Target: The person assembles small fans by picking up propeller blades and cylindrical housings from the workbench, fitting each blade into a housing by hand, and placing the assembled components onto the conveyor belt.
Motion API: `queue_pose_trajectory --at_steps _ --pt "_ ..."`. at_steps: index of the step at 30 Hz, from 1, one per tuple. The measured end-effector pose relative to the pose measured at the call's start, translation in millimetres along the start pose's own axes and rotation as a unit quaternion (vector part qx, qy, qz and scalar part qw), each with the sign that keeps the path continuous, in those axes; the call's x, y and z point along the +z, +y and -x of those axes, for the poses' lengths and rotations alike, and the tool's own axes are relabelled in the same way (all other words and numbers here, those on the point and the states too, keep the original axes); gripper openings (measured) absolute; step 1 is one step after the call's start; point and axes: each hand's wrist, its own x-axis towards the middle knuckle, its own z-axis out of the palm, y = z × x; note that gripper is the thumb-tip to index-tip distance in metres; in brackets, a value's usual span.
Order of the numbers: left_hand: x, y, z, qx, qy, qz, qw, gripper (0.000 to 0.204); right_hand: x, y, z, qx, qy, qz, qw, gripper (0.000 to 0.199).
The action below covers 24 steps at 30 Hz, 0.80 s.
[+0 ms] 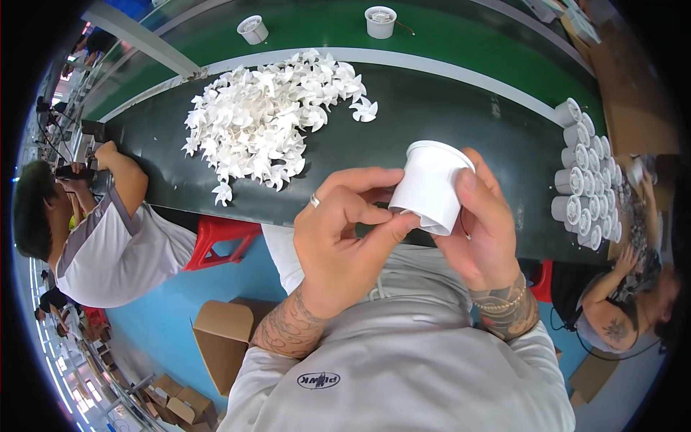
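A white round plastic housing (430, 180), shaped like a short cup with a flanged rim, is held above the near edge of the dark bench in front of my chest. My right hand (482, 223) wraps its right side, thumb against the wall. My left hand (353, 230) is closed in a pinch at the housing's lower left edge, one fingertip touching the wall. Between its thumb and finger, a small white part at the opening is mostly hidden. Left of the housing lies a large heap of white fan blades (252, 119), with one loose fan blade (364, 109) beside it.
Stacked white fan housings (586, 173) stand at the bench's right end. Two more housings, one left (253, 29) and one right (380, 22), sit on the green conveyor belt (317, 32) beyond a pale rail. People sit at both sides; a red stool (216, 241) and cardboard box (223, 338) are below left.
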Motion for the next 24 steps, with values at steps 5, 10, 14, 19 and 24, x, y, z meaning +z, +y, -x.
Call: queue_pose_trajectory --at_steps 5,10,14,19,24 --pt "0.2 -5.2 -2.2 -0.03 -0.016 0.032 0.999 0.025 -7.9 -0.2 3.2 -0.029 -0.004 0.093 0.995 0.016" --pt "-3.5 -13.9 -19.3 -0.1 -0.046 0.081 0.991 0.032 -22.4 5.4 -14.0 -0.023 -0.033 0.079 0.996 0.034" --pt "-12.5 -14.1 -30.4 -0.048 -0.118 -0.026 0.991 0.036 -15.7 8.1 -15.9 -0.005 0.019 0.091 0.996 0.04" --pt "-19.0 -15.8 -38.1 -0.122 -0.177 -0.084 0.973 0.042 -15.0 4.7 -25.6 0.079 0.073 0.038 0.993 0.044" --pt "-19.0 -36.0 -29.7 -0.156 -0.11 -0.002 0.982 0.036 -27.9 4.1 -33.1 0.082 0.041 0.05 0.995 0.033"
